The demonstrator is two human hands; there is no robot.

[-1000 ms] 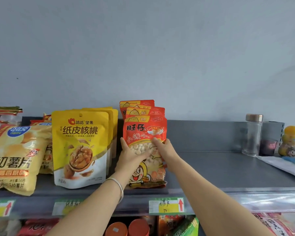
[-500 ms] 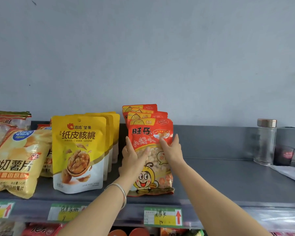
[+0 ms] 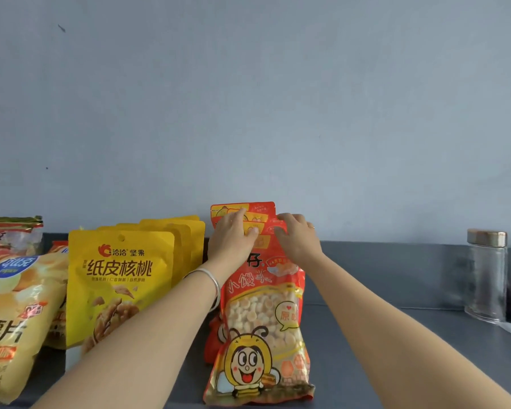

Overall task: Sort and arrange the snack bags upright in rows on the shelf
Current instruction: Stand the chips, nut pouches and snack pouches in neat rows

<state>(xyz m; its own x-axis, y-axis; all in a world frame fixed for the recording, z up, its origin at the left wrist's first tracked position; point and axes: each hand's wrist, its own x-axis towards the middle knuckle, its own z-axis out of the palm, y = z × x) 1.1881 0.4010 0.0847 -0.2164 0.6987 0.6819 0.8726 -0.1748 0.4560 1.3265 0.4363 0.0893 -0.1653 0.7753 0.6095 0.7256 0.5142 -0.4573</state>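
A row of red snack bags stands upright on the grey shelf point(image 3: 396, 335), the front red bag point(image 3: 263, 329) showing a cartoon bee and small round biscuits. Behind it the tops of the rear red bags point(image 3: 260, 208) stick up. My left hand point(image 3: 233, 239) lies over the bags' top edges, fingers bent on them, a silver bangle on the wrist. My right hand point(image 3: 300, 239) pinches the top edges from the right. To the left stands a row of yellow walnut bags point(image 3: 118, 284).
Yellow potato-chip bags point(image 3: 15, 320) lean at the far left, with more bags behind them. A glass jar with a metal lid point(image 3: 486, 276) stands at the far right of the shelf. A pale blue wall rises behind.
Both hands have moved up from the front red bag's middle to the top edges of the red bags. The camera has come closer and tilted up.
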